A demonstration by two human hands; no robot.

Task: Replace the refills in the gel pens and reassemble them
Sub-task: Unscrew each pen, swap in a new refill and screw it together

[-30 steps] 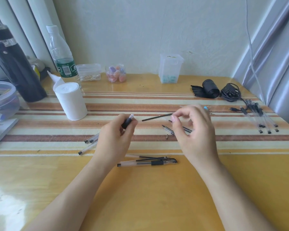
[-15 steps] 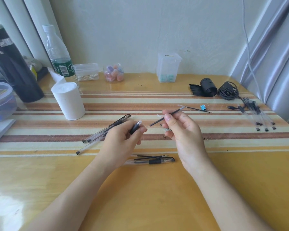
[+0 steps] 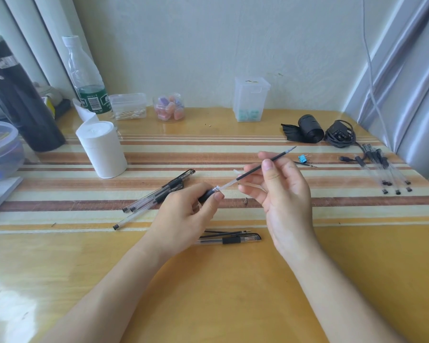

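Left hand (image 3: pixel 183 216) is wrapped round the black grip end of a clear pen barrel (image 3: pixel 205 196). Right hand (image 3: pixel 284 194) pinches a black refill (image 3: pixel 265 164), whose clear tail sits right at the barrel's mouth. It's all held up off the table, to the right of the white tissue roll (image 3: pixel 101 148). A few spare pens (image 3: pixel 164 190) lie between the roll and the hands.
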